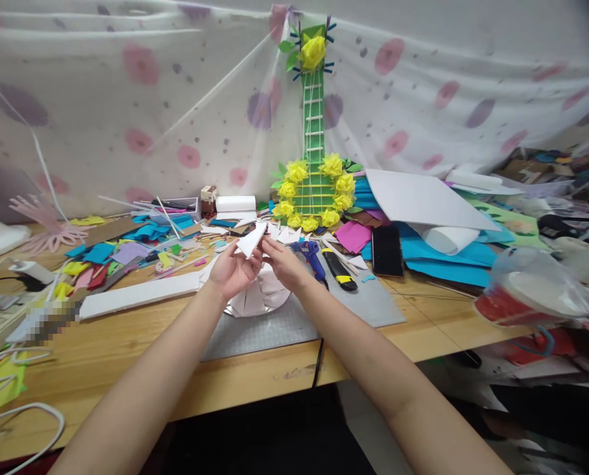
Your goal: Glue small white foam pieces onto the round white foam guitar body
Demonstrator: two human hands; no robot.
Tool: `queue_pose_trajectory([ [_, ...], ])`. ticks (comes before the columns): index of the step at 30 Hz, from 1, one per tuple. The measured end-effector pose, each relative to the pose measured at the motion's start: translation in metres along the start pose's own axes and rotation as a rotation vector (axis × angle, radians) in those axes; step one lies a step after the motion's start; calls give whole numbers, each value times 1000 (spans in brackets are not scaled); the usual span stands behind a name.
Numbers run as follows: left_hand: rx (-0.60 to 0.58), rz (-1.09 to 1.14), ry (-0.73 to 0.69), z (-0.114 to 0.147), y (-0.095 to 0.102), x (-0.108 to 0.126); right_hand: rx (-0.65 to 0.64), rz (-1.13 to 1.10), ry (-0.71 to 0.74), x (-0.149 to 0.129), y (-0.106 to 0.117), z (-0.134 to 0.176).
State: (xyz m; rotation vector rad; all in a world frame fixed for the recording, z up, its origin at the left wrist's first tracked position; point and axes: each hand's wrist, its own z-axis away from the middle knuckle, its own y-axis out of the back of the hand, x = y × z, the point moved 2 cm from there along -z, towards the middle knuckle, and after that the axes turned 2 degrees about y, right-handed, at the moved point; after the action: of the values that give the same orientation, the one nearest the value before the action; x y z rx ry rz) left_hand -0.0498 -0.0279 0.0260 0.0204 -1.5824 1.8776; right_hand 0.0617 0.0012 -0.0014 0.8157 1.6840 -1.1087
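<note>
Above the cutting mat, my left hand [233, 269] holds a folded piece of white paper [251, 242] between thumb and fingers. My right hand [285, 262] meets it from the other side, its fingertips closed at the paper's right edge. Just beneath both hands lies a round white piece [258, 293] covered with folded white paper, partly hidden by them. From its left side a long white strip [140, 297] stretches across the table. A blue glue gun [314, 262] and a black and yellow utility knife [340, 269] lie right of my right hand.
A green paper guitar with yellow flowers [314, 138] leans against the curtain at the back. The grey cutting mat [368, 310] lies on the wooden table. A phone [388, 251], blue sheets [447, 260] and a bagged red tub [526, 297] are rightward; paper scraps [130, 253] litter the left.
</note>
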Motion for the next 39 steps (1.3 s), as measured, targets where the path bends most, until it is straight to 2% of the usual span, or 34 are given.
queue_pose_trajectory([
  [3, -4, 10, -5, -2, -2, -4, 9, 20, -10, 1, 0, -3],
  [7, -54, 66, 17, -2, -4, -6, -51, -50, 2, -2, 0, -6],
  [10, -74, 80, 50, 0, -5, -6, -56, -24, -42, -6, 2, -5],
  [15, -35, 24, 20, 0, -5, -8, -108, -69, -96, -10, 4, -4],
  [19, -9, 50, 47, -2, -3, -10, -64, -141, -124, -7, 7, -5],
  [23, 108, -38, 98, -2, 2, -6, -23, -237, -124, -5, 12, -9],
  [25, 197, -166, 100, 1, 6, 2, 12, -279, -100, -9, 17, -12],
  [27, 297, -299, 40, 6, 13, 17, 62, -286, -76, -15, 24, -14],
  [29, 416, -426, -95, 13, 23, 37, 92, -252, -67, -23, 29, -16],
  [31, 501, -636, -288, 22, 37, 61, 80, -167, -62, -30, 32, -18],
  [33, 590, -995, -415, 34, 53, 83, 47, -8, -58, -34, 32, -19],
  [35, 684, -1510, -426, 46, 70, 101, 23, 236, -61, -36, 32, -19],
  [36, 688, -1756, -394, 50, 79, 107, 19, 389, -67, -35, 32, -20],
  [38, 549, -2132, -266, 55, 97, 113, 24, 719, -93, -33, 32, -21],
  [39, 497, -2244, -221, 56, 106, 114, 31, 872, -107, -31, 32, -21],
])
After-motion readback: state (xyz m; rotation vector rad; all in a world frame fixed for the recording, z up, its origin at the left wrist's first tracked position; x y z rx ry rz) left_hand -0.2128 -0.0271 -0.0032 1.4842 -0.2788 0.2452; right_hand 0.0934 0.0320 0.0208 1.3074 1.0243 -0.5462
